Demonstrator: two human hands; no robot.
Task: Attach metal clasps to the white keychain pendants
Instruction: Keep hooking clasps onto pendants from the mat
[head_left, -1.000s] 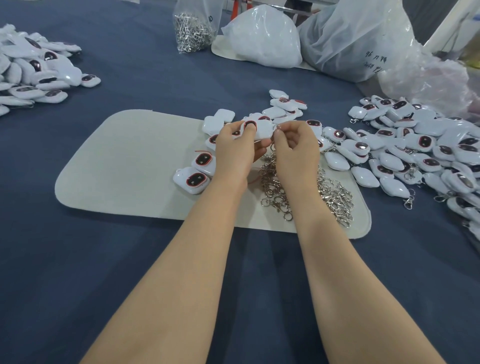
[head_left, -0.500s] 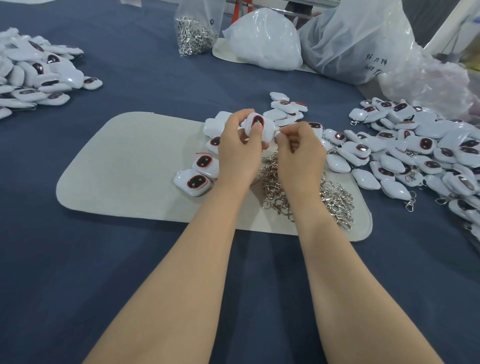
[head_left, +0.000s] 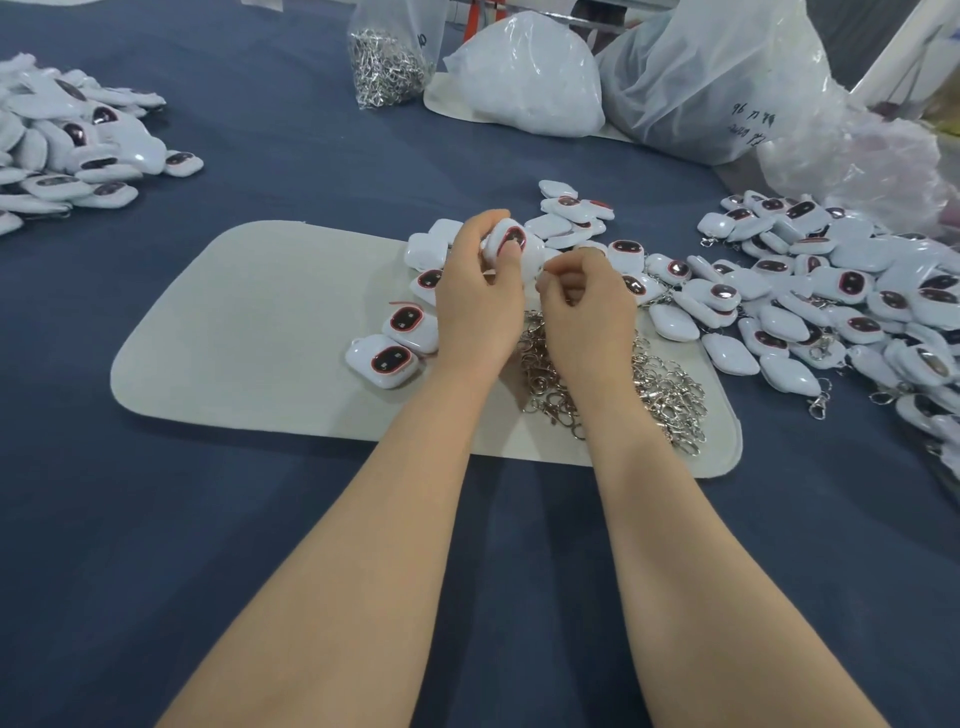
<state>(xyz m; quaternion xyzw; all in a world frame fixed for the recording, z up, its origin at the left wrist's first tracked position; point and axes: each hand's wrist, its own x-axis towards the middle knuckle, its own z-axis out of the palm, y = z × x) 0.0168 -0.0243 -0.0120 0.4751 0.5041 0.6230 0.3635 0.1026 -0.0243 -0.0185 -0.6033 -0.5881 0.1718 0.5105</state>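
Gripping a white pendant (head_left: 527, 257) between thumb and curled fingers, the left hand (head_left: 478, 306) holds it tilted, its dark, red-rimmed face turned up toward the camera and a fingertip lying across that face. The right hand (head_left: 587, 306) sits just beside the left, fingers curled in tight, thumb and forefinger pinched together right at the pendant's near edge. Whatever sits between those fingertips is too small to make out, so I cannot tell whether they have hold of a clasp.

Both hands work over a grey mat (head_left: 260, 338) spread on the blue-covered desk (head_left: 208, 519). A tangle of loose metal clasps (head_left: 665, 395) lies on the mat under and just right of the right wrist. Just left of the left hand lie a few more pendants (head_left: 387, 358), face up. To the right of the right hand a broad heap of pendants (head_left: 831, 291) spreads off the mat onto the desk, some with clasps showing at their edges. Well off to the left of the left hand lies another pendant pile (head_left: 67, 145). Beyond both hands stand a clear bag of clasps (head_left: 387, 62) and several white plastic bags (head_left: 524, 78)
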